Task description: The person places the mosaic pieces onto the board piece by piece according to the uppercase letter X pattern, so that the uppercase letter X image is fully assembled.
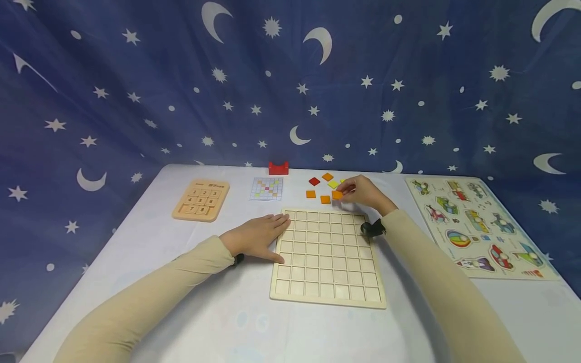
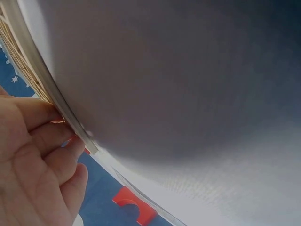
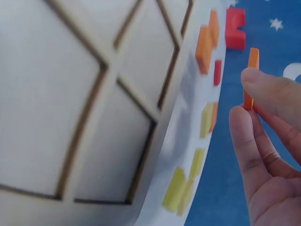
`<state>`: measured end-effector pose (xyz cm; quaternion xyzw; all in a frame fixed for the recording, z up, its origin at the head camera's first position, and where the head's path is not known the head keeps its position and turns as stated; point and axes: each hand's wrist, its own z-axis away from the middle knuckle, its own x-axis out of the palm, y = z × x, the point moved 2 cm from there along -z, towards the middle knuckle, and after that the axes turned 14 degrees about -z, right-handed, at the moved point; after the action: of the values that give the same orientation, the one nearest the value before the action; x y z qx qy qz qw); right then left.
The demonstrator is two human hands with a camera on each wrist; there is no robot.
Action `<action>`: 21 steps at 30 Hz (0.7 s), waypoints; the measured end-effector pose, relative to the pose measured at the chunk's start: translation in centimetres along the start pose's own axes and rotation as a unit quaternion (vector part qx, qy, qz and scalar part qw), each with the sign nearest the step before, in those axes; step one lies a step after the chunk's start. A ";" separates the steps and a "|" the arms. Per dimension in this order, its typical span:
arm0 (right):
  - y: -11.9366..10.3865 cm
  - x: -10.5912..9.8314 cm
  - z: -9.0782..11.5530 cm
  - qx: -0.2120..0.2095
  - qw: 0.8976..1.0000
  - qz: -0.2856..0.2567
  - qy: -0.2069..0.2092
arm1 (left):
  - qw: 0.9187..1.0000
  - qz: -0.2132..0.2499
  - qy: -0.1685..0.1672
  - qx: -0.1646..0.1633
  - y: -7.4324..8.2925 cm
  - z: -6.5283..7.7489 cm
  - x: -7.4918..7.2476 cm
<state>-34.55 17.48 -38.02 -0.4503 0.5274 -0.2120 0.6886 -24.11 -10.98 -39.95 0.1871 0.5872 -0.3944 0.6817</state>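
A pale wooden grid board (image 1: 329, 257) lies on the white table. My left hand (image 1: 260, 236) rests at its left side, fingers spread over the edge and thumb at the rim; in the left wrist view the fingertips touch the board's edge (image 2: 61, 101). Beyond the board's far right corner, my right hand (image 1: 363, 192) pinches an orange square tile (image 3: 252, 70) between thumb and fingers. Around it lie more orange tiles (image 1: 325, 199), a dark red tile (image 1: 314, 181) and yellow tiles (image 1: 333, 185), some partly hidden behind that hand.
A card with a coloured grid pattern (image 1: 266, 189) lies behind the board, near a red notched stand (image 1: 278, 168). A wooden number puzzle (image 1: 201, 200) sits at the left. On the right is a picture puzzle board (image 1: 481, 227). A blue starry curtain (image 1: 290, 80) hangs behind.
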 end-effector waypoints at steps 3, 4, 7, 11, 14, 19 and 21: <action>-0.5 0.3 0.6 -0.011 1.000 -0.010 0.002 | 1.000 0.003 0.002 0.000 0.0 0.1 -0.2; -0.7 0.5 0.9 -0.013 1.000 -0.013 0.002 | 1.000 0.003 0.001 0.000 0.0 0.1 -0.2; -1.1 0.9 1.5 -0.019 1.000 -0.019 -0.001 | 1.000 0.006 0.001 0.000 0.0 0.1 -0.3; -1.7 1.4 2.2 -0.026 0.999 -0.034 -0.005 | 1.000 0.007 0.001 0.001 0.0 0.1 -0.2; -2.2 1.9 2.5 -0.030 0.998 -0.052 -0.008 | 1.000 0.008 -0.002 -0.003 0.0 0.1 -0.2; -3.1 3.2 2.8 -0.034 0.996 -0.073 -0.027 | 1.000 0.014 -0.005 -0.007 -0.1 0.2 -0.1; -3.3 3.9 2.8 -0.035 0.996 -0.078 -0.038 | 1.000 0.013 -0.005 -0.007 0.0 0.2 -0.1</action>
<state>-30.03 13.95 -37.24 -0.5216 0.4707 -0.2295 0.6736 -24.02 -11.10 -39.80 0.1879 0.5841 -0.3824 0.6909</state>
